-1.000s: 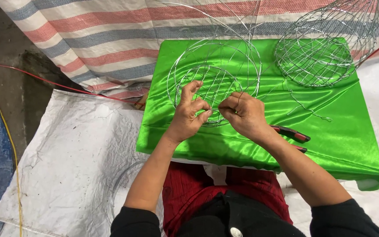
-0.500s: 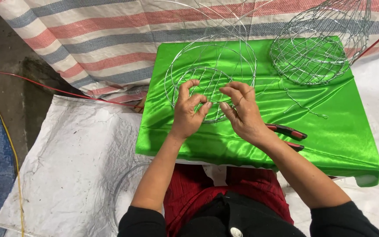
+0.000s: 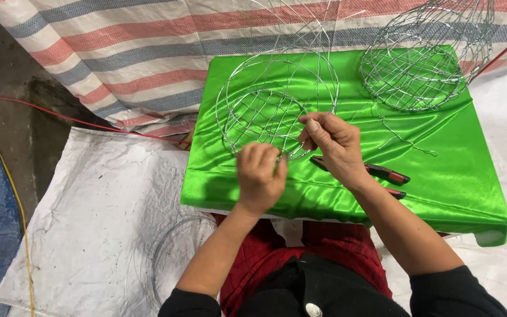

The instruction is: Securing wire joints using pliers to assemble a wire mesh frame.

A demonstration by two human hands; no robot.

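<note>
A: Nearest the camera: dark sleeves, red cloth over the lap, both forearms reaching forward. What is the left hand (image 3: 259, 176) doing?

B: It is curling at the near rim of the wire frame (image 3: 277, 105), fingers bent in a loose fist. The grip is lying right at the frame's lower edge, but I cannot tell whether it is actually pinching a wire there.

A: And the right hand (image 3: 333, 144)?

B: It is sitting just beyond and to the right of the left one. Thumb and forefinger are pressing together, grip closed on a thin strand at the frame's near right edge.

A: So where is the frame lying against both grips?

B: It is resting on the green cloth (image 3: 441, 176) covering the tabletop, spreading away from the hands toward the far side; both hands are meeting it at its closest rim.

A: Anything beside them?

B: Red-handled pliers (image 3: 391, 175) are lying on the cloth, partly under the right wrist. A loose wire piece (image 3: 406, 141) is lying further right.

A: Farther out?

B: A finished wire basket (image 3: 423, 64) is standing at the far right corner, well apart from the hands. Behind it a striped tarp (image 3: 118, 64) is spreading; a white sheet (image 3: 89, 223) is covering the floor to the left.
</note>
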